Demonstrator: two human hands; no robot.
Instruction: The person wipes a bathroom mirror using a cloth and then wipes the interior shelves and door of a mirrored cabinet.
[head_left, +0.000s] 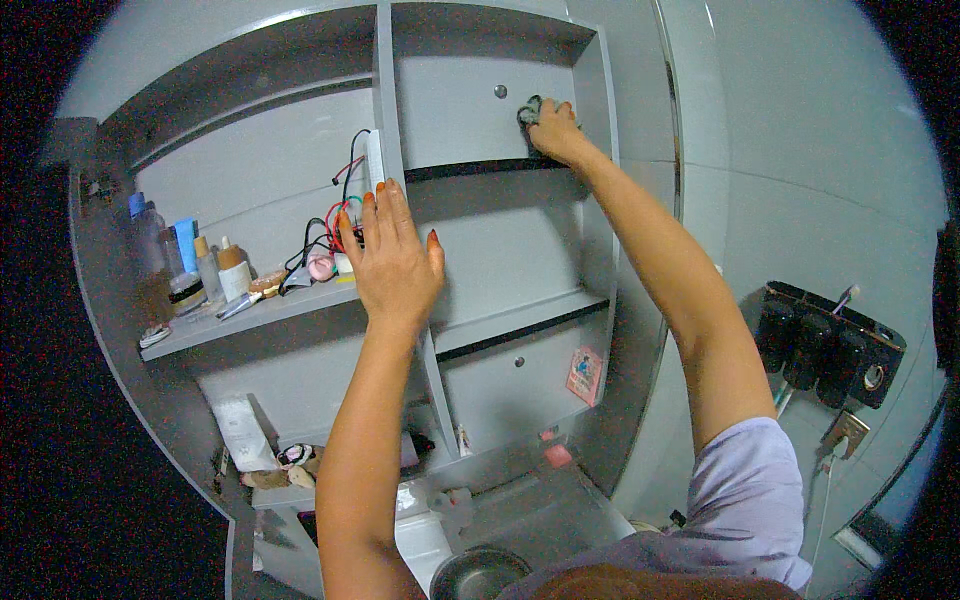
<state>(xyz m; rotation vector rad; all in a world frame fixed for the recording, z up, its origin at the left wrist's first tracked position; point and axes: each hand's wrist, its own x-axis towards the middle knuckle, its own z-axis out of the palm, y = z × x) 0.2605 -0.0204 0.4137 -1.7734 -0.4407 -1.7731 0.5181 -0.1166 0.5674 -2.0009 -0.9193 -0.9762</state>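
In the upper right compartment of a grey shelf cabinet (384, 82), my right hand (559, 135) grips a crumpled green and dark cloth (529, 112). The cloth is against or close to the back panel, right of a round metal knob (500, 91). Just below it runs a shelf board with a black front edge (480, 171). My left hand (394, 262) is spread flat at the upright divider, palm away from me, holding nothing. Its fingertips overlap the lower end of a white strip-shaped object (376, 154). Partly behind those fingers lie tangled black and red cables (315, 238).
Bottles and tubes, among them a dropper bottle (234, 276), line the left shelf. Lower down are a white pouch (244, 435) and a pink card (583, 375). A black toothbrush holder (825, 341) and a socket with a plug (846, 439) are on the right wall. A dark round basin (480, 574) sits below.
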